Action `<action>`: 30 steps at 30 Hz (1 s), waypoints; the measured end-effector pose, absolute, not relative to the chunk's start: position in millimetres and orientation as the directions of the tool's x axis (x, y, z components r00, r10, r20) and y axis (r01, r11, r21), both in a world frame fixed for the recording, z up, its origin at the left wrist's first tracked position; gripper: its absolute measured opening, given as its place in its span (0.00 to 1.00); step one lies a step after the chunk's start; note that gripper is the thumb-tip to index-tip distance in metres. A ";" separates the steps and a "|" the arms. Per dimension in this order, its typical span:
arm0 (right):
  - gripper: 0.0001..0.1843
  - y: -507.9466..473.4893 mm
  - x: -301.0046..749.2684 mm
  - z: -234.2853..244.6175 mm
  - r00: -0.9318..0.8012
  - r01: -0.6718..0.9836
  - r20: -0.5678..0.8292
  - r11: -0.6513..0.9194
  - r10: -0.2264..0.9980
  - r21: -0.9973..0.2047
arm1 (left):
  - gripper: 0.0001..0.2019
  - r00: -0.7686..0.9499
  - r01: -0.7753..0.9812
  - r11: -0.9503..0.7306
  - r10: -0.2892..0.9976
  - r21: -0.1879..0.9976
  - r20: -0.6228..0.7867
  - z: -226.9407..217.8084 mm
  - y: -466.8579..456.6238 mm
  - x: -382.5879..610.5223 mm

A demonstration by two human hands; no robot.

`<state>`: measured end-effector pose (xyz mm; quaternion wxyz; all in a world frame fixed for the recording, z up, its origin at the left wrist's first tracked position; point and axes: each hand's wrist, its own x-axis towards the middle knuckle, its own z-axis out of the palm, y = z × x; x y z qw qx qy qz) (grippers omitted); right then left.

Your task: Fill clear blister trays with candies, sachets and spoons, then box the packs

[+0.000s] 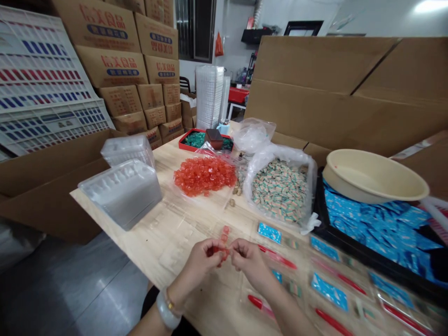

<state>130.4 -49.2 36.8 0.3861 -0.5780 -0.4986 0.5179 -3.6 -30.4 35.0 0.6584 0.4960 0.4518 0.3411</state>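
My left hand [202, 261] and my right hand [249, 262] meet over the wooden table [168, 233], fingers pinched together on small red wrapped candies [222, 252]. Two more red candies [224, 232] lie just beyond my fingertips. A clear compartment tray [287, 275] lies under and to the right of my right hand, holding blue packets and red sticks. A pale bracelet is on my left wrist.
A pile of red candies [205, 175] and a bag of striped candies [280, 189] sit mid-table. Stacks of clear trays [122, 191] stand left. A black tray of blue packets [385, 228] carries a cream basin [374, 176]. Cardboard boxes [119, 65] line the back.
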 end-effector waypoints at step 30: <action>0.13 -85.3 94.0 8.0 -0.184 0.923 -0.158 0.116 0.970 -0.366 | 0.14 0.227 0.052 0.329 0.916 0.943 -0.332 0.3 -54.3 -44.2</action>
